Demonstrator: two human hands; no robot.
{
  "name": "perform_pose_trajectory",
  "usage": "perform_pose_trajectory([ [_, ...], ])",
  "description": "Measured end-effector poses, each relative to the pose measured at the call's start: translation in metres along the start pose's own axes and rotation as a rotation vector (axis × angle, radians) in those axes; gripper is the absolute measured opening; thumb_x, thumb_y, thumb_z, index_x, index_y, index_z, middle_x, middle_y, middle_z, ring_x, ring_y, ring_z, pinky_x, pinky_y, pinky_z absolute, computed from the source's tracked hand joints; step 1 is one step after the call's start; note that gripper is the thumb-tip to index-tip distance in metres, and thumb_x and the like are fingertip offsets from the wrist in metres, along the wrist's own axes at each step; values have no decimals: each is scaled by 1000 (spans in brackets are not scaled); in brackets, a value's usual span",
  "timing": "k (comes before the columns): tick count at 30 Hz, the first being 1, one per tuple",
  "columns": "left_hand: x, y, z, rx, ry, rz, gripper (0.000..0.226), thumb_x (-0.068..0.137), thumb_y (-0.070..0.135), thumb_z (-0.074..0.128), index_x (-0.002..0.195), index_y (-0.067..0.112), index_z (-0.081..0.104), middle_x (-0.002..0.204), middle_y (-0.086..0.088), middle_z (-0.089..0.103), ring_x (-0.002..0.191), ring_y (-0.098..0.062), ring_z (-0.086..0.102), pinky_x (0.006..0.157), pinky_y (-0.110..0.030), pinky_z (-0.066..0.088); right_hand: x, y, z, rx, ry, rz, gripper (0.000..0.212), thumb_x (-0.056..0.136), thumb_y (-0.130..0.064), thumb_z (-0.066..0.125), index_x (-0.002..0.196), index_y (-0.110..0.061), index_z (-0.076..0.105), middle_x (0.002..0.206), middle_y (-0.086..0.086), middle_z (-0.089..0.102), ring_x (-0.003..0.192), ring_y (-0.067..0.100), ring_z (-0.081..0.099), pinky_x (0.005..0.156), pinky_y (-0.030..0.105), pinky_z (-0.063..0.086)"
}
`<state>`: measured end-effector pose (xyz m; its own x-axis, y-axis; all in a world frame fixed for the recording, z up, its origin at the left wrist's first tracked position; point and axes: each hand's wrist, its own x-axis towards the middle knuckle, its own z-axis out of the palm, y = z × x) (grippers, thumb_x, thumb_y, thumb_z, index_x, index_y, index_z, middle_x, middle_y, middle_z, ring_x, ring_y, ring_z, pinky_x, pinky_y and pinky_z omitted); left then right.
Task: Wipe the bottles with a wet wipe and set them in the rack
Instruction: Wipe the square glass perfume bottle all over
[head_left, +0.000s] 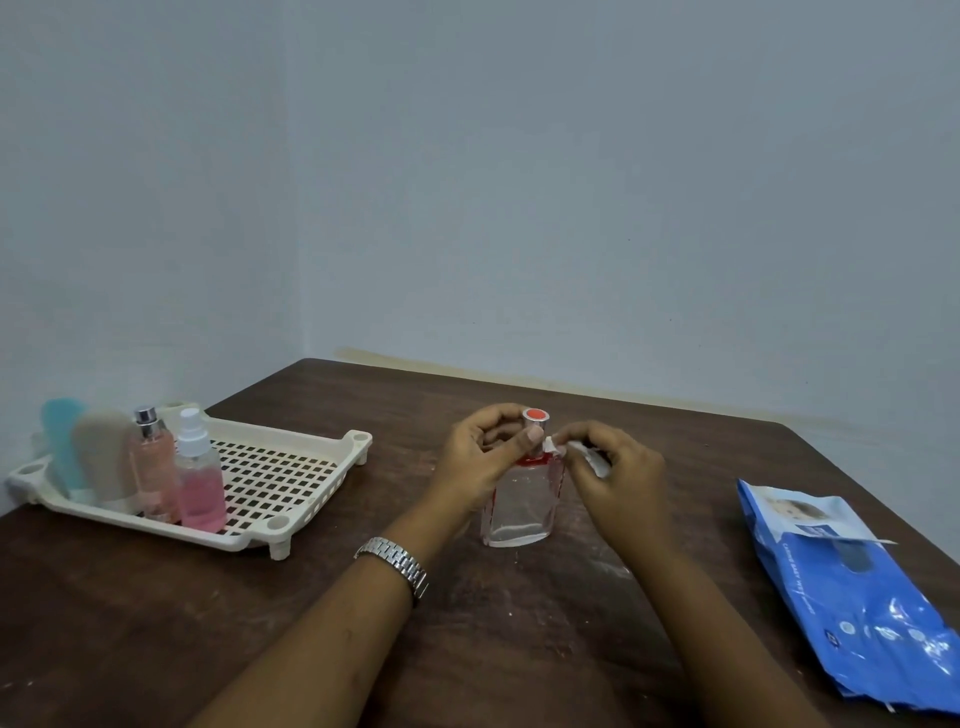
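Bottle (521, 506) of clear glass with red edging and red-topped silver cap (535, 415), standing upright on table (519, 639), left hand (475, 457) curling round its cap, right hand (618, 480) pinching white wet wipe (597, 464) against its shoulder, neck mostly hiding behind fingers.

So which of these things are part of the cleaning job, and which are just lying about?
In the job: clear bottle, gripped by the left hand; wipe, pinched in the right hand; rack; four bottles standing in it; wipes pack.
Just there: watch on the left wrist; table.
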<state>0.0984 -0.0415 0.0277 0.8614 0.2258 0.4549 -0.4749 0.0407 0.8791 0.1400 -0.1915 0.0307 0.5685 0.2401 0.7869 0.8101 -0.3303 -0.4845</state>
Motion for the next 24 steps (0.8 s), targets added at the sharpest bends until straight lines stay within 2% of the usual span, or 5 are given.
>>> perform_pose_trajectory([
  [8,0,2,-1,5,1,5,25,72,17,76,95,14,67,84,-1,69,80,-13,66,71,-23,54,-1,-11,2,107,8,36,25,78,-9,73,82,-21,52,71,-10,61,71,1,61,53,8,42],
  [13,0,3,-4,97,-15,21,28,69,39,80,88,23,66,81,0,60,78,-12,56,72,-25,50,-4,-17,5,111,21,18,24,79,-10,72,84,-19,50,72,-9,59,70,3,61,52,12,45],
  [16,0,11,-5,82,-26,-42,32,84,52,58,92,22,67,86,8,66,81,0,62,78,-21,45,-6,-20,7,127,26,11,22,78,-6,71,80,-18,53,72,-8,61,69,6,60,55,13,45],
  [19,2,13,-10,53,-95,-47,29,91,39,52,104,20,69,101,3,71,100,-9,64,90,-30,49,-7,-24,6,129,28,-47,20,77,-6,72,76,-15,55,69,-7,59,65,9,57,54,17,45],
  [24,5,14,-19,-21,-149,-16,14,87,30,66,96,22,73,98,1,70,100,-19,63,92,-37,50,-7,-34,5,-56,-71,-281,25,77,-6,71,73,-17,49,66,-12,48,62,7,45,56,15,37],
])
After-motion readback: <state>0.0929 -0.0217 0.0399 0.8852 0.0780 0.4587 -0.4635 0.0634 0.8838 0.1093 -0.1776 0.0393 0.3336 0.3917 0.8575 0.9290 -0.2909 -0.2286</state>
